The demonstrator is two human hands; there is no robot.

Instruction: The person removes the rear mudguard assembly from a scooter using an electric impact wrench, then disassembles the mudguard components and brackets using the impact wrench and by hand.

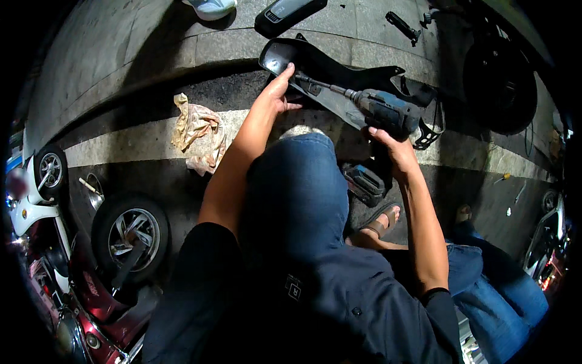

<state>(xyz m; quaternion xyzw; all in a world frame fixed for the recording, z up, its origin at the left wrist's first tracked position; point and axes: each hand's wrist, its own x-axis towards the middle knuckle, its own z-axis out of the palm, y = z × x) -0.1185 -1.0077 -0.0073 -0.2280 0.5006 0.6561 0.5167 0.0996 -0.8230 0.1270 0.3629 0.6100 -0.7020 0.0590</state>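
A black plastic motorcycle fender or body panel (339, 68) lies across the kerb in front of me, its broad end at the left. My left hand (280, 91) grips that end, thumb on top and fingers curled beneath. My right hand (393, 148) is wrapped around the handle of a cordless power driver (388, 112), whose battery block hangs below. A long socket extension runs left from the driver. Its tip meets the panel close to my left thumb; any screw there is too small to see.
A stained rag (197, 130) lies left of my arm. Further left are a loose wheel (130, 236) and a red scooter (91, 291). A black cover (288, 15) sits on the pavement. At right are a large round black part (500, 85), a screwdriver (502, 178) and another person's jeans-clad leg (509, 273).
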